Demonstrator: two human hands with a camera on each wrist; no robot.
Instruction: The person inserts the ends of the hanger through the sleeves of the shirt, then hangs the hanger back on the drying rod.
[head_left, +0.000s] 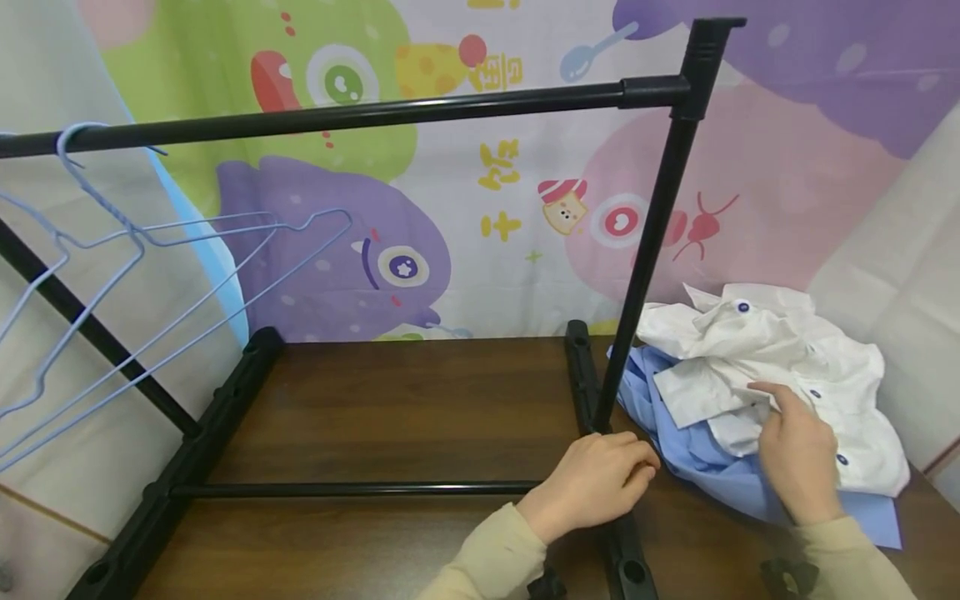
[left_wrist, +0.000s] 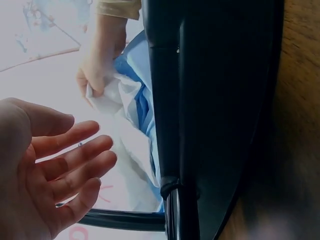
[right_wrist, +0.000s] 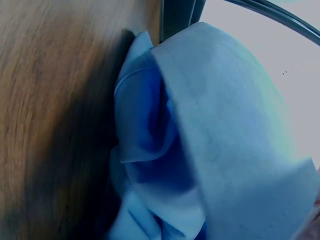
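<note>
My right hand (head_left: 798,454) pinches a fold of a crumpled white shirt (head_left: 847,367) with dark blue buttons. Beneath that shirt, light blue fabric (head_left: 727,483) spreads on the table. In the left wrist view, the right hand (left_wrist: 100,60) has thumb and fingers closed on the white cloth. A pale flap of cloth (right_wrist: 230,130) fills much of the right wrist view, with blue folds behind it; most of that hand is hidden there. My left hand (head_left: 596,479) hovers by the foot of the rack's right post, its fingers (left_wrist: 85,155) loosely bent and holding nothing.
A black garment rack (head_left: 405,110) stands on the brown wooden table (head_left: 420,400). Light blue wire hangers (head_left: 135,229) hang at the left of its top bar. A low crossbar (head_left: 360,490) joins the feet. Behind is a cartoon-printed cloth (head_left: 510,275).
</note>
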